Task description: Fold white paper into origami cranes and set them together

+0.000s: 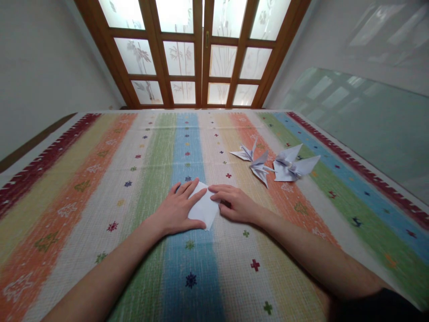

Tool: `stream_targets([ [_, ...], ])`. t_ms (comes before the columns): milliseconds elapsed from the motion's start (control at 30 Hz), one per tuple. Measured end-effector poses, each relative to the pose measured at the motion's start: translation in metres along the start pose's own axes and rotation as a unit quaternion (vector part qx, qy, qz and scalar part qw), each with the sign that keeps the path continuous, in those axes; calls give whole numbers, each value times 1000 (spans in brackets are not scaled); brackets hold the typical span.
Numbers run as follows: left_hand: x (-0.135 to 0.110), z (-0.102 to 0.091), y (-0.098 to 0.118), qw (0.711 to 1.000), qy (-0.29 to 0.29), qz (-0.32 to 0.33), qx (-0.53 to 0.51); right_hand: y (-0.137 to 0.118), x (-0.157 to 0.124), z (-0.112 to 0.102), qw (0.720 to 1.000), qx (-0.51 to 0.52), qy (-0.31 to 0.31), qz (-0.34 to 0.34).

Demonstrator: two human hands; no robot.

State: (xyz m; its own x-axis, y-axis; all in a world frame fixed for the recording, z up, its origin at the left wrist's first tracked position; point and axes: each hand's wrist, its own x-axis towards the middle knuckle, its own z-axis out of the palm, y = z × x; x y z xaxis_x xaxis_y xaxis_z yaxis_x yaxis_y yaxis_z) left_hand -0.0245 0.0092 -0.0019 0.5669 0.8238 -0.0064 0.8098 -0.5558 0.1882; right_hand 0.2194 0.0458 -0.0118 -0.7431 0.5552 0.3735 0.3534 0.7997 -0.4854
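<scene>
A small folded sheet of white paper (204,208) lies flat on the striped tablecloth in front of me, one corner pointing toward me. My left hand (182,206) rests over its left side with fingers spread, the thumb along the lower edge and the fingertips near the top corner. At the upper right edge, my right hand (234,203) touches the paper with its index fingertip, the other fingers curled beneath. Whether the right fingers pinch the paper cannot be made out. The paper's left part is hidden under my left hand.
Several folded paper cranes (290,165) stand to the right, beyond my right hand. The table wears a striped tablecloth (147,264) with small printed figures. Wooden doors with frosted panes (177,58) rise past the far edge, and a glass panel (362,120) leans along the right.
</scene>
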Motion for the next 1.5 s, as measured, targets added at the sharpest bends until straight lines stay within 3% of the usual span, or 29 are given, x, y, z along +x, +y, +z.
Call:
stream_targets([
  [233, 1, 2, 0, 1000, 4, 3, 18, -1, 1, -2, 1000, -29, 8, 4],
  [567, -1, 0, 4, 999, -8, -21, 22, -13, 1, -5, 980, -198, -8, -36],
  [900, -1, 8, 17, 998, 31, -51, 17, -14, 5, 5, 976, -213, 24, -21],
  [1167, 8, 6, 9, 996, 49, -76, -19, -20, 5, 5, 989, -139, 13, 48],
  [1333, 10, 3, 6, 986, 121, -76, -86, -24, 7, 7, 989, -55, 46, 130],
  [1500, 9, 0, 4, 952, 182, -82, -234, -28, 10, 11, 975, 79, 65, 199],
])
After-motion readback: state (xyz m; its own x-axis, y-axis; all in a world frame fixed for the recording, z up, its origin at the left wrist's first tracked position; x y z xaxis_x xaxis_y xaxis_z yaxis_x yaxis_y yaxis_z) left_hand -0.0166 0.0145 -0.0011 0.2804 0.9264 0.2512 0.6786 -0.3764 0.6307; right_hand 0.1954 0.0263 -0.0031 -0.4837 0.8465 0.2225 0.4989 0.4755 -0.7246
